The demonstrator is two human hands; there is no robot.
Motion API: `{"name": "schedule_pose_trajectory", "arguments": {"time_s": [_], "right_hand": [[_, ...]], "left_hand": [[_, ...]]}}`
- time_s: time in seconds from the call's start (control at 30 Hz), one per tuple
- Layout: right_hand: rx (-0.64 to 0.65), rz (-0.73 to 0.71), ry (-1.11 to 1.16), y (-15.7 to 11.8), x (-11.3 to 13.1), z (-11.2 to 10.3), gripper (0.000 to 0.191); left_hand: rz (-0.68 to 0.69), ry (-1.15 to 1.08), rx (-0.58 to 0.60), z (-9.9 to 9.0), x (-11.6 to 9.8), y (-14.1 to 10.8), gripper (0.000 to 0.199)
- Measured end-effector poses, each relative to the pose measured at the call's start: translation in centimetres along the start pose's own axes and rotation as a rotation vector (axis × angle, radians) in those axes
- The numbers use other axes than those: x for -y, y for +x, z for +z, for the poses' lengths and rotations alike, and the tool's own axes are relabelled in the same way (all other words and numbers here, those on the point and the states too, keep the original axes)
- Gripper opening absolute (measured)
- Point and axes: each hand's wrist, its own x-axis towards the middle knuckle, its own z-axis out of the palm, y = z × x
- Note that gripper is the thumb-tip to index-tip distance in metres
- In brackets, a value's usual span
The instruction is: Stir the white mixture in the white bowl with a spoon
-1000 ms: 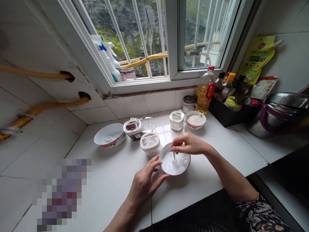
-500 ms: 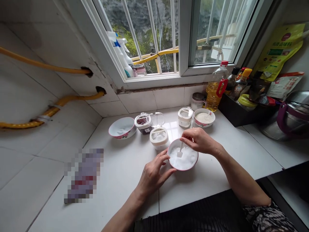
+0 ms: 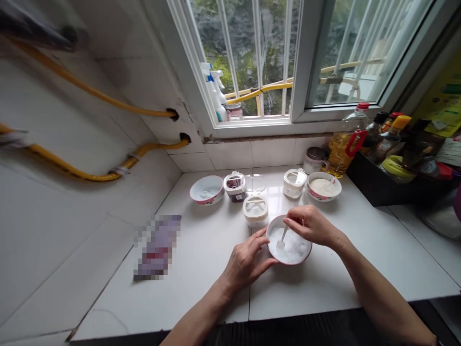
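Observation:
A bowl with a pink rim [image 3: 293, 263] stands on the counter and holds a white granular substance [image 3: 296, 247]. My left hand [image 3: 245, 259] grips its left side, fingers at the far rim and thumb along the near side. Between the thumb and fingers of my right hand [image 3: 311, 225] is a small white spoon [image 3: 283, 238], its flat end down in the white grains. Just behind the bowl stands a lidded seasoning jar [image 3: 255, 211] with white contents.
Behind are a second bowl [image 3: 207, 190], a jar with dark red contents [image 3: 235, 186], another white jar [image 3: 294, 182] and a bowl of pale powder [image 3: 324, 187]. An oil bottle [image 3: 340, 151] stands by a black box [image 3: 387, 185] of bottles. A blurred-out item [image 3: 158, 247] lies left.
The view has swung left, so everything sits further right in the picture. Both hands keep their hold, and the spoon stays in the white grains with its handle tilted slightly more.

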Motion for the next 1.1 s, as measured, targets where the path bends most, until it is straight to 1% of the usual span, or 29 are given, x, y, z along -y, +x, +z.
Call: {"name": "schedule_pose_trajectory", "arguments": {"time_s": [0.07,0.17,0.23,0.4,0.6,0.8,0.93,1.1], "right_hand": [[-0.019,0.010,0.003,0.0,-0.2,0.2,0.036],[0.030,0.024,0.024,0.0,-0.4,0.5,0.036],[0.040,0.028,0.008,0.1,-0.4,0.5,0.037],[-0.020,0.023,-0.010,0.1,-0.6,0.1,0.038],[-0.029,0.012,0.010,0.3,-0.8,0.0,0.038],[-0.072,0.024,0.039,0.3,-1.1,-0.6,0.038],[-0.029,0.014,0.062,0.3,-0.6,-0.4,0.038],[0.030,-0.011,0.093,0.2,0.4,0.5,0.035]], "left_hand": [[0.020,0.006,-0.015,0.1,0.1,0.1,0.032],[0.023,0.004,-0.029,0.2,0.2,0.1,0.035],[0.029,0.013,-0.038,0.3,0.3,0.1,0.036],[0.037,0.040,-0.040,0.4,0.3,0.0,0.038],[0.045,0.053,-0.048,0.4,0.3,0.2,0.039],[0.056,0.076,-0.071,0.2,0.2,0.5,0.040],[0.064,0.079,-0.065,0.1,0.2,0.4,0.039],[0.062,0.080,-0.071,0.1,0.3,0.3,0.038]]}}
